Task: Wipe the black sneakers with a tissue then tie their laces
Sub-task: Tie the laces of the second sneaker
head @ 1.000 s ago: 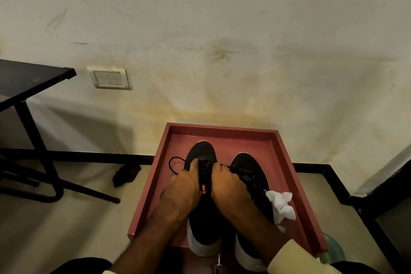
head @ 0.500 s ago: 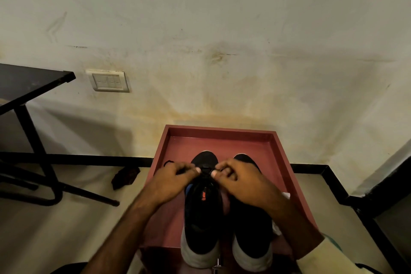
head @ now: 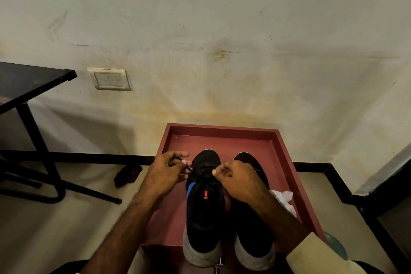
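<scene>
Two black sneakers with white heels stand side by side in a red tray (head: 222, 133), toes toward the wall. The left sneaker (head: 205, 207) has a red logo on its tongue and a blue patch. The right sneaker (head: 251, 229) is partly hidden under my right forearm. My left hand (head: 165, 174) pinches a black lace end (head: 189, 168) pulled out to the left of the left sneaker. My right hand (head: 239, 181) grips the other lace end over the same sneaker's laces. A crumpled white tissue (head: 284, 199) lies in the tray by the right sneaker.
The tray sits against a stained wall with a switch plate (head: 111, 79). A black table (head: 31, 80) with metal legs stands at the left. A dark crumpled object (head: 127, 174) lies on the floor beside the tray. A teal item (head: 335, 244) peeks out near my right sleeve.
My hands moved up from the middle of the left sneaker to its toe-side laces, then drew apart, the left hand pulling a lace end outward to the left.
</scene>
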A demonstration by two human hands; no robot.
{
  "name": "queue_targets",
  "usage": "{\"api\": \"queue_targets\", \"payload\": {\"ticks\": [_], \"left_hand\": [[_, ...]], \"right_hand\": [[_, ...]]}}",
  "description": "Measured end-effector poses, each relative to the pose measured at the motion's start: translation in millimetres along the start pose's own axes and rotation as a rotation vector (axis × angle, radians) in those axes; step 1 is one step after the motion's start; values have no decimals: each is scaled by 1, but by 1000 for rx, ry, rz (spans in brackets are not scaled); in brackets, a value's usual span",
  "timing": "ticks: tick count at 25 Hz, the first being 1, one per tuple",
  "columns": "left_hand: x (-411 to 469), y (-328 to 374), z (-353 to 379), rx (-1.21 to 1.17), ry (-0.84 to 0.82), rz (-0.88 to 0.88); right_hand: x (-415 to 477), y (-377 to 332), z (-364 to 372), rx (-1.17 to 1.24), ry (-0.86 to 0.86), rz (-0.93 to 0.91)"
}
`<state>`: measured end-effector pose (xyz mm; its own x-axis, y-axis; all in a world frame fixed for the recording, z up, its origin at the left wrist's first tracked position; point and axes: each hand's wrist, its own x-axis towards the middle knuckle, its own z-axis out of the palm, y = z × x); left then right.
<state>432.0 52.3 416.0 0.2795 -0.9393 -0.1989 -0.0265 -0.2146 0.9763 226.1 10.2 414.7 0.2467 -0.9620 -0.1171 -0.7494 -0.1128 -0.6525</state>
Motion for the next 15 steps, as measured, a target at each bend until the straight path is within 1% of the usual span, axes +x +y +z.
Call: {"api": "queue_targets", "payload": {"ticks": [2, 6, 7, 8, 9, 11, 12, 13, 15], "left_hand": [[-2, 1, 1, -77, 16, -54], [-3, 0, 5, -203, 29, -143], [-3, -2, 4, -198, 27, -150], [-4, -4, 2, -164, 31, -155], [-3, -7, 0, -106, 43, -159], [-3, -13, -5, 12, 62, -172], [-5, -15, -7, 40, 56, -178], [-7, -17, -7, 44, 42, -177], [-10, -16, -4, 7, 29, -138]], "right_hand": [[5, 4, 1, 216, -12, 34], [6, 2, -2, 882, 8, 139], [5, 3, -5, 984, 13, 156], [4, 8, -7, 997, 23, 156], [2, 14, -10, 910, 44, 139], [-1, 29, -17, 612, 92, 97], [-3, 35, -20, 537, 96, 84], [-6, 38, -22, 562, 86, 81], [-8, 38, -22, 713, 67, 72]]}}
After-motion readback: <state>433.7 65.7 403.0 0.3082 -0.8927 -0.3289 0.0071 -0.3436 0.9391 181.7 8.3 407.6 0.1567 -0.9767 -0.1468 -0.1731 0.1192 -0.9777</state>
